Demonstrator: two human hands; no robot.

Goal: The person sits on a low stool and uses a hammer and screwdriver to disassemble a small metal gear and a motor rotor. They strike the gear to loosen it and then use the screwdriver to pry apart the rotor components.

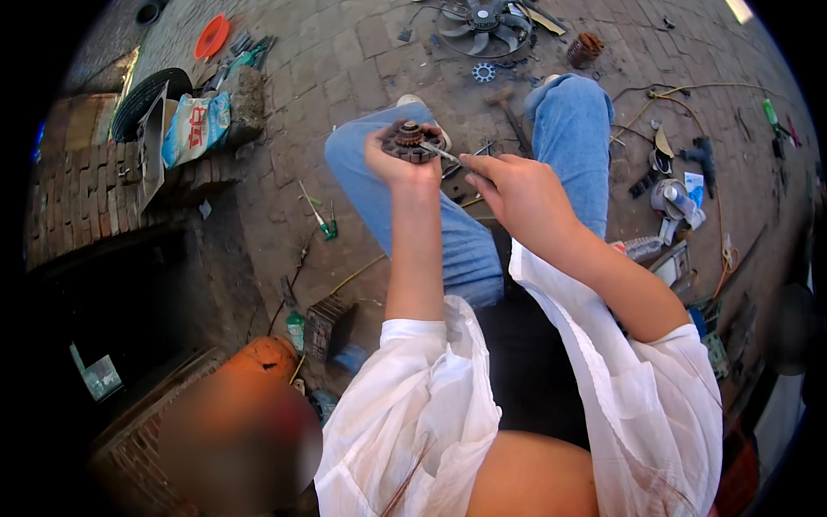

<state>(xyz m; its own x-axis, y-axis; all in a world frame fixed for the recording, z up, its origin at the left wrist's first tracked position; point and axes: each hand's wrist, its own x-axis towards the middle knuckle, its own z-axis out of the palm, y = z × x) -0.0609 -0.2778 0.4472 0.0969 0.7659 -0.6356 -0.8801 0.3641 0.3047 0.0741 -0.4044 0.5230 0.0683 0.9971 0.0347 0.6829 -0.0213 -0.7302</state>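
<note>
Left hand (pixel 398 164) grips a rusty toothed gear assembly (pixel 412 140), raised over the knees above the brick floor (pixel 345 60). Right hand (pixel 517 194) pinches a thin metal tool (pixel 441 153), tip at the gear's edge. Looks like mid-prying/cleaning; next move needs steady leverage.

An outdoor repair yard: brick paving (pixel 345 52) strewn with a fan (pixel 482 24), a tyre (pixel 146 95), a hammer (pixel 508 112), screwdrivers (pixel 319 215) and cables (pixel 689 95).
</note>
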